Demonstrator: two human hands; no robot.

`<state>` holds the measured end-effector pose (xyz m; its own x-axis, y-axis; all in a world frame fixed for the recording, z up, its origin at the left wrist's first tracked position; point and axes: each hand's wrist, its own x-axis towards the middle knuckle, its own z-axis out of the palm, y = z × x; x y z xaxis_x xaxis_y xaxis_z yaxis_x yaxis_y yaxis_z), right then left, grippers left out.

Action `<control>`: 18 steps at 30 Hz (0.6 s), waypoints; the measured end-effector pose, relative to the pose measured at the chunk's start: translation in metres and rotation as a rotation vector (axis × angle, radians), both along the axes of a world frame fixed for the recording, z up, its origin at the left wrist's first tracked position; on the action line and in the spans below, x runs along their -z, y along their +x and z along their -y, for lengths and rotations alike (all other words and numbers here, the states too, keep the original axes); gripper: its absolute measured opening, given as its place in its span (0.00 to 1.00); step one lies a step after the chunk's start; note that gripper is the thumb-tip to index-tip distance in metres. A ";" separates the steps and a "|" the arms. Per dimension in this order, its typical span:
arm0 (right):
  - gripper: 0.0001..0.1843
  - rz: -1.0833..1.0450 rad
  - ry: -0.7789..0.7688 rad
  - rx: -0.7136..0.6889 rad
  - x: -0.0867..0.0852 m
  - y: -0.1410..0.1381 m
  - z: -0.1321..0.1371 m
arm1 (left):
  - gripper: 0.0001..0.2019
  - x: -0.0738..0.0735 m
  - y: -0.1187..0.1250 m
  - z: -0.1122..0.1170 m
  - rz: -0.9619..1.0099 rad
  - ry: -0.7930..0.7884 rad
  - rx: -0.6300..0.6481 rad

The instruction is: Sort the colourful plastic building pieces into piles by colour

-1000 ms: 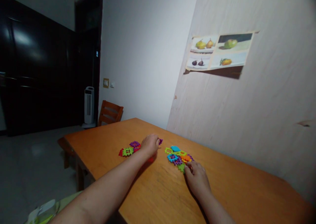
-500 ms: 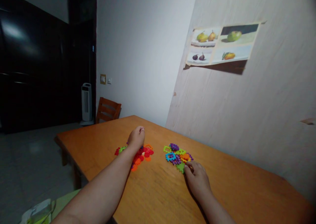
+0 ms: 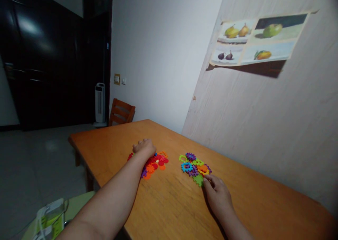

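Two groups of small interlocking plastic pieces lie on the wooden table (image 3: 169,204). My left hand (image 3: 144,147) rests over the far side of the loose pile (image 3: 155,164) of red, orange and purple pieces; its fingers are curled down and I cannot see what is under them. My right hand (image 3: 219,194) lies on the table with its fingertips pressed to the near edge of the joined cluster (image 3: 194,166) of blue, purple, green and orange pieces, at a green piece (image 3: 199,180).
The table stands against a pale wall with a fruit poster (image 3: 256,41). A wooden chair (image 3: 121,113) sits at the table's far end, and a white tower appliance (image 3: 99,102) stands by dark cabinets. A green and white object (image 3: 50,219) lies low at the left.
My left hand drew back from beside the right cluster to the left pile, where red and orange pieces now show. My right hand stayed at the cluster's near edge. The camera shifted.
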<state>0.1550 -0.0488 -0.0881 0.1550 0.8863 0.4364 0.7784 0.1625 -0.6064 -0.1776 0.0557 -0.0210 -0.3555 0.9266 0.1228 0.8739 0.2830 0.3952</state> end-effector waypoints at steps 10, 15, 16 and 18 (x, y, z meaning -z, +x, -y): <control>0.20 0.023 0.000 0.000 -0.001 -0.004 0.000 | 0.19 0.020 0.007 -0.015 -0.104 -0.004 0.187; 0.20 0.023 -0.020 -0.006 -0.001 -0.004 0.000 | 0.19 0.024 0.008 -0.023 -0.048 0.055 0.178; 0.20 0.024 -0.022 -0.002 -0.001 -0.004 0.000 | 0.18 0.023 0.007 -0.023 -0.042 0.055 0.169; 0.20 0.026 -0.027 0.003 -0.001 -0.003 -0.001 | 0.16 0.020 0.005 -0.022 -0.035 0.067 0.150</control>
